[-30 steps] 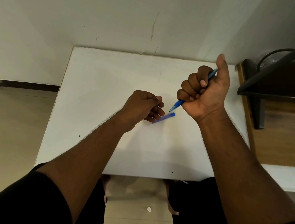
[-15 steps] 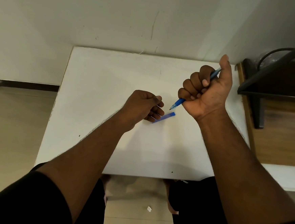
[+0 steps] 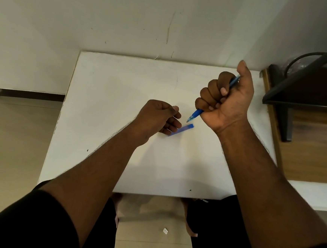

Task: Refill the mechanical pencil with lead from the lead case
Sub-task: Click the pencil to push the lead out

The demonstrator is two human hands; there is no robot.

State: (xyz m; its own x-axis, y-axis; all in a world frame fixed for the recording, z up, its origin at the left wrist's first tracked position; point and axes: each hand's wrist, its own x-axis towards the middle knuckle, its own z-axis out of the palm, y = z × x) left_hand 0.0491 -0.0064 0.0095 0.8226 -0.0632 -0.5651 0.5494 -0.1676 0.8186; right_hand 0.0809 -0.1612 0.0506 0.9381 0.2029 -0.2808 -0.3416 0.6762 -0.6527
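My right hand (image 3: pixel 228 105) is a fist around the blue mechanical pencil (image 3: pixel 195 114), held above the white table (image 3: pixel 112 90). The pencil's tip points down and left, and my thumb stands up beside its top end. The tip hovers just above the blue lead case (image 3: pixel 185 128), which lies flat on the table. My left hand (image 3: pixel 157 119) rests on the table with its fingers curled and thumb against forefinger. Its lower fingers cover the case's left end. I cannot see whether a lead is pinched there.
A dark wooden shelf unit with a black bar (image 3: pixel 307 96) stands close to the table's right edge. The wall runs right behind the table. Tiled floor lies to the left, and a small white scrap (image 3: pixel 165 231) lies on the floor between my feet.
My right hand with the pencil has shifted only slightly. My left hand and the lead case have stayed put.
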